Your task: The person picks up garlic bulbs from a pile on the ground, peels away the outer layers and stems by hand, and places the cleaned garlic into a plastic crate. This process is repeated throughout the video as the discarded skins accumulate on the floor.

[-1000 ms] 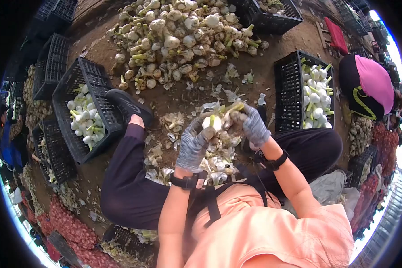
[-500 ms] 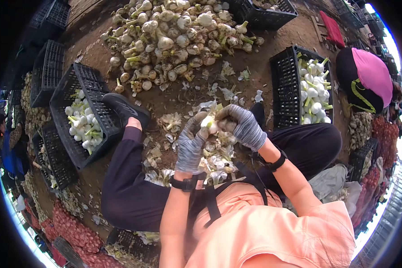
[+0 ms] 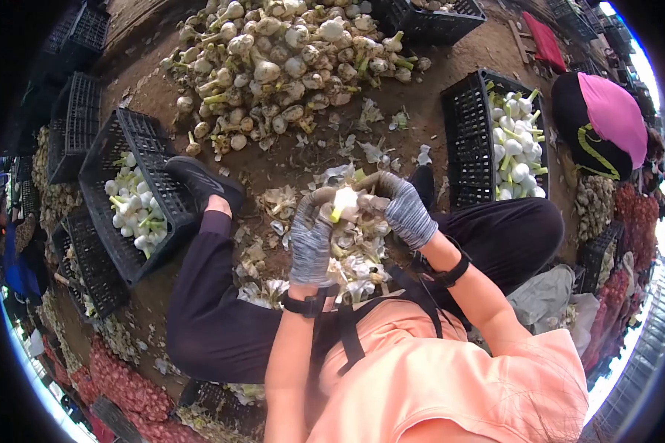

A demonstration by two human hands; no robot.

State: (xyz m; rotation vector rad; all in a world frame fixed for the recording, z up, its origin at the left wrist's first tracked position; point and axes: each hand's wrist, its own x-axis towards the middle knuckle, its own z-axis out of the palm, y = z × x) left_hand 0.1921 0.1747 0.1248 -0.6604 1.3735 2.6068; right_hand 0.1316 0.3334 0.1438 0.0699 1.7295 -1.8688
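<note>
Between my two gloved hands is a white garlic bulb (image 3: 345, 201) with a short green stem that points down toward me. My left hand (image 3: 314, 232), in a grey glove, has its fingers closed on the bulb's left side. My right hand (image 3: 399, 207), gloved the same way, grips it from the right with bent fingers. Below the hands, peeled garlic skins (image 3: 358, 258) lie scattered on the ground between my legs. A large heap of unpeeled garlic (image 3: 273, 66) sits on the soil ahead.
A black crate (image 3: 465, 140) of clean white garlic stands at the right, and a tilted crate (image 3: 144, 140) of similar bulbs at the left by my shoe. Another person (image 3: 606, 122) is at far right. Red net sacks (image 3: 125, 384) lie at lower left.
The bulb has turned in my fingers, so its green stem end now faces down toward me. Both hands stay in nearly the same place; the view has shifted slightly.
</note>
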